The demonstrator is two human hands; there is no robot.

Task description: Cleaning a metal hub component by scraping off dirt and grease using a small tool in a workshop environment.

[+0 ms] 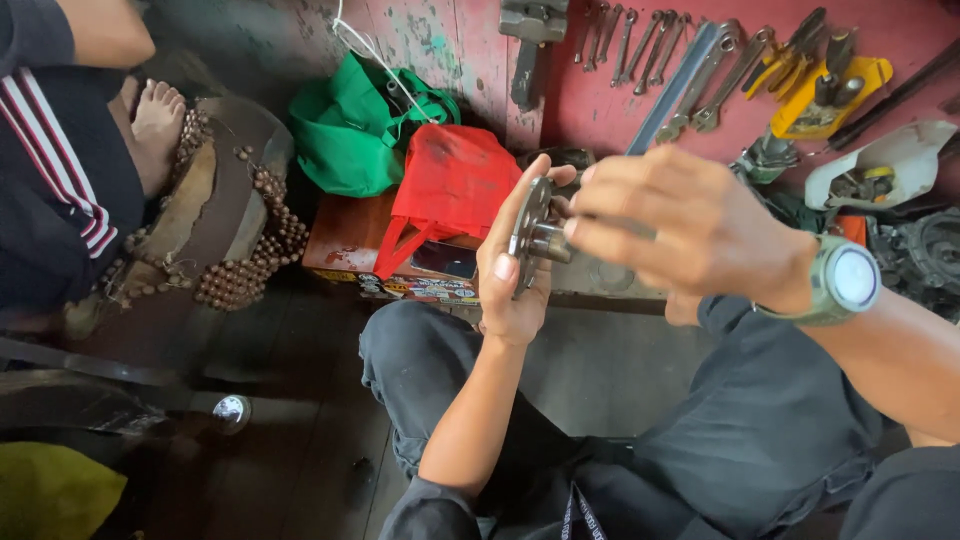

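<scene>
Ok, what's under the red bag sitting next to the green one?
The red bag rests on a printed cardboard box; only the box's orange top and front edge show. The bag covers the rest, and the box's contents are hidden.

Hands work above the lap; open air below them down to the dark trousers [760, 430] and bare floor [590, 360] between the knees. Straight ahead it's tight: red bag [450, 185] on a cardboard box [340, 240] sits just behind the left hand [515, 270], green bag [350, 125] beyond that. To the right, past the right hand [690, 225], wrenches [640, 45], pliers [790, 50] and engine parts [930, 250] crowd the red surface, little gap. Left side: beaded seat [225, 215] w/ another person's foot [157, 115] on it blocks; dark floor in front of it is free.
</scene>
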